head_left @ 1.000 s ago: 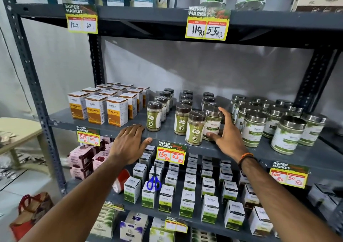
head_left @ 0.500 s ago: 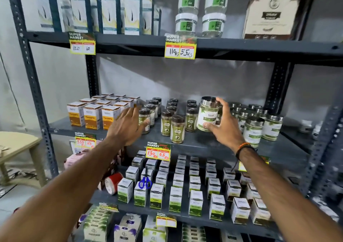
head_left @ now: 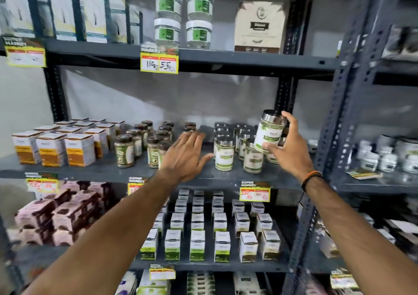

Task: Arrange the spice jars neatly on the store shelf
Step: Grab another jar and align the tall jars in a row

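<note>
The right hand [head_left: 288, 146] is curled round a silver-lidded jar [head_left: 269, 131], thumb under its base and fingers over the lid, holding it tilted above the row of like jars [head_left: 224, 153] on the middle shelf [head_left: 101, 170]. Left of that row the left hand [head_left: 184, 156] hovers flat and spread, gripping nothing, over bare shelf front beside the brown-lidded jars [head_left: 124, 151]. Farther up, a yellow price tag [head_left: 159, 62] reads roughly "110" and "55" (the held jar's green label is too blurred to read).
</note>
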`<state>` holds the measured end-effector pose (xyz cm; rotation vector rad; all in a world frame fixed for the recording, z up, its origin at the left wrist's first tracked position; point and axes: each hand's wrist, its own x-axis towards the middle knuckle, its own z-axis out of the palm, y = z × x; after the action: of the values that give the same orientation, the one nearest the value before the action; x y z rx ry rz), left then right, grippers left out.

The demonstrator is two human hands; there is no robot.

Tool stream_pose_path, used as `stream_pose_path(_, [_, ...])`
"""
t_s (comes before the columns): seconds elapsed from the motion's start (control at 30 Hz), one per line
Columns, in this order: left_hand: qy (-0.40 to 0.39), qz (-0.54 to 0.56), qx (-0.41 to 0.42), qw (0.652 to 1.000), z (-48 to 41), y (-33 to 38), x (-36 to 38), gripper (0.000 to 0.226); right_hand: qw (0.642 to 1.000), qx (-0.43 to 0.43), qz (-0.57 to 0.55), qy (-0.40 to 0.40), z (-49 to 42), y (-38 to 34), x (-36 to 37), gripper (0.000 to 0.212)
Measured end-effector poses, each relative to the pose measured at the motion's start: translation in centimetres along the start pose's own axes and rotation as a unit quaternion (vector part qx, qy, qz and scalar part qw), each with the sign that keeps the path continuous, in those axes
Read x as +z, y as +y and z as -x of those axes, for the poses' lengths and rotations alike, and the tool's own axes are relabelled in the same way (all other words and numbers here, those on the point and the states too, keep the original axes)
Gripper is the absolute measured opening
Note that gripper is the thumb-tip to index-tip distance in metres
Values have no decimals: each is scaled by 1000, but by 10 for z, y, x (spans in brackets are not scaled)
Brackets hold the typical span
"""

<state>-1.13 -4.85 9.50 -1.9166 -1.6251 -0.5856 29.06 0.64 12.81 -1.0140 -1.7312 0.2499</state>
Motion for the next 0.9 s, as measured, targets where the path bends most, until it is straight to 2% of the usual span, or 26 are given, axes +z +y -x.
stream_pose_path(0.23, [-92,53,-72,992,13,21,64,79,999,38,29,1,5,62,-14,100])
stream_pose_path(0.4, [-151,49,-81,984,17,17,98,85,997,65,51,-10,7,96,-5,100])
stream_pose_path(0.7, [-136,0,-65,989,16,12,115,87,993,93,66,-24,5,124,20,102])
stream_pose_path(0.9, [-126,-1,-62,990,17,13,114,86,984,171,45,-1,11,126,23,124])
